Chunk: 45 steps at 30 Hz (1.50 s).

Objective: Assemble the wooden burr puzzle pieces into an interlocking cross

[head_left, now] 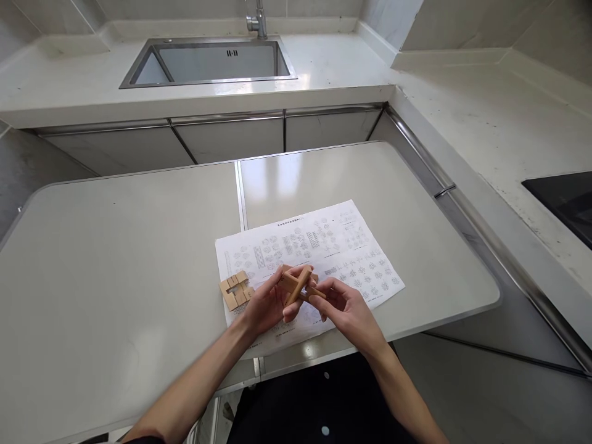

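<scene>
Grey counter [115, 246] carried an instruction sheet [342, 240], spare notched wooden pieces [235, 290] lay left of the hands, left hand [266, 302] and right hand [345, 305] both gripped crossed wooden puzzle sticks [298, 285] above the sheet, sink [208, 61] well behind

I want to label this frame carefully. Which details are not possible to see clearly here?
Head view:
- Print on the instruction sheet: too small to read.
- How the wooden pieces join: covered by the left hand and right hand.
- Faucet: cut off by the top edge.
</scene>
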Available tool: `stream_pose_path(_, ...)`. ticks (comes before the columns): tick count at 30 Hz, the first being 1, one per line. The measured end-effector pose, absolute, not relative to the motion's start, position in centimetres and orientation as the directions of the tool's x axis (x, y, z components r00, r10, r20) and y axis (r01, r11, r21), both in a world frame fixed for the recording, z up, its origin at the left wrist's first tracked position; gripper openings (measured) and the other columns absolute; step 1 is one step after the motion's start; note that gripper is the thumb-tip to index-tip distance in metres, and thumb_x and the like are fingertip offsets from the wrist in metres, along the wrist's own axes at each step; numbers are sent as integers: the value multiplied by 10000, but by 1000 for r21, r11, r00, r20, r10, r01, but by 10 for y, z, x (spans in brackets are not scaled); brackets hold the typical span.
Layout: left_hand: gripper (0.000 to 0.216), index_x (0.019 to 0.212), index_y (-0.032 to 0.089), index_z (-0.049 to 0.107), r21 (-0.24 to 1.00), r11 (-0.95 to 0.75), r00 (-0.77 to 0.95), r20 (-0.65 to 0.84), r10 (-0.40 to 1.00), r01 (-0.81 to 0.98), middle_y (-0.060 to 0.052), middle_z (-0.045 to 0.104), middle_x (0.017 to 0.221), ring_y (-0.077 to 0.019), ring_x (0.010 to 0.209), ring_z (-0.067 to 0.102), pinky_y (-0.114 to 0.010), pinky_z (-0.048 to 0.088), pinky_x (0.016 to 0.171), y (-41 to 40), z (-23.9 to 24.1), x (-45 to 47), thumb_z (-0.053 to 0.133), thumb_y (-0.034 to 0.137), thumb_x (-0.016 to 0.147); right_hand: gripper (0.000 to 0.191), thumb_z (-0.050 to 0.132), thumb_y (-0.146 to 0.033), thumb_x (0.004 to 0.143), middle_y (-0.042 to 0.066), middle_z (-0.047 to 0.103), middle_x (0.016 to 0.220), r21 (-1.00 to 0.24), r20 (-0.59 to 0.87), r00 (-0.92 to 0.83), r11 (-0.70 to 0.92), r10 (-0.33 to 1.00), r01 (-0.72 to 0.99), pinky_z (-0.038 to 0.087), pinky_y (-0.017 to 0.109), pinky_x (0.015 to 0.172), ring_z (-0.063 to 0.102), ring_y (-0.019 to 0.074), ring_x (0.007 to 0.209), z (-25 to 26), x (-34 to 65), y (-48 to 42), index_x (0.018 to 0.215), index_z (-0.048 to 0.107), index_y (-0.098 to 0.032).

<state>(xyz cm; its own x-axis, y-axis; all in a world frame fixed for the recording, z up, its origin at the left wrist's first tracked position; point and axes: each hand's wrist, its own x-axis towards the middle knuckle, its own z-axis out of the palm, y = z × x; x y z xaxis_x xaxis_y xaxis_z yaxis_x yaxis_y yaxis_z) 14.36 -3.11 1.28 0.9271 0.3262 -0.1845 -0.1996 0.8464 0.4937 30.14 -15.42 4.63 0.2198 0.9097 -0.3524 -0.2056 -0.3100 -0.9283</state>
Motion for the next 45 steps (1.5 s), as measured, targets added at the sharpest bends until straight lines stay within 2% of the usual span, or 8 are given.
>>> stream_pose_path(14,512,1317,163,702,510,843,913,-237,332,-174,-106,754,1076,-35,409,464,-193,368,356,-30,10,144,577,564,1024,319,782,-515,905,26,684,827,-940,-332,230,-299,915,-164,519,302,631,611,177,741,46,303,-155,940,694,-211)
stream_pose_path(20,466,1308,137,706,528,832,901,-258,350,-172,-83,768,888,-14,359,348,-166,377,370,-29,13,143,567,499,1050,316,774,-517,911,16,674,806,-946,-320,246,-295,915,-132,523,304,641,609,170,717,49,304,-157,944,697,-212)
stream_pose_path(22,464,1288,132,720,523,833,904,-246,350,-180,-80,762,875,-15,359,355,-169,395,375,-29,13,144,557,499,1054,319,772,-521,912,19,680,819,-945,-325,249,-300,912,-131,524,304,640,612,171,724,48,304,-158,950,701,-212)
stream_pose_path(27,368,1239,156,733,482,856,902,-262,343,-185,-86,758,1016,0,367,407,-158,400,359,-30,11,146,607,433,1034,318,772,-521,914,20,680,829,-944,-325,254,-295,911,-147,527,305,642,607,166,720,46,302,-158,949,700,-213)
stream_pose_path(32,235,1126,131,729,483,865,900,-305,312,-136,-24,718,838,20,324,368,-126,397,345,-31,8,144,724,297,959,323,782,-525,903,21,678,821,-934,-336,237,-289,912,-212,528,316,646,613,176,730,49,298,-157,941,685,-219)
stream_pose_path(37,305,1206,158,687,485,863,884,-333,328,-137,-8,723,840,18,318,396,-124,412,344,-32,3,144,760,245,922,317,782,-519,904,24,668,814,-930,-338,244,-284,909,-232,528,327,648,610,183,737,52,296,-157,935,680,-221)
stream_pose_path(42,274,1168,120,692,550,829,867,-358,346,-103,-56,755,903,12,324,452,-119,383,319,-29,0,144,745,266,942,314,786,-518,900,17,670,808,-933,-334,246,-283,910,-220,538,326,654,613,177,723,49,297,-158,930,679,-224)
stream_pose_path(45,341,1198,100,693,610,790,841,-398,367,-56,-89,764,955,-9,351,527,-126,389,322,-26,2,143,766,305,936,306,788,-508,899,17,683,825,-939,-322,243,-276,915,-208,542,322,655,619,174,725,48,299,-158,943,680,-225)
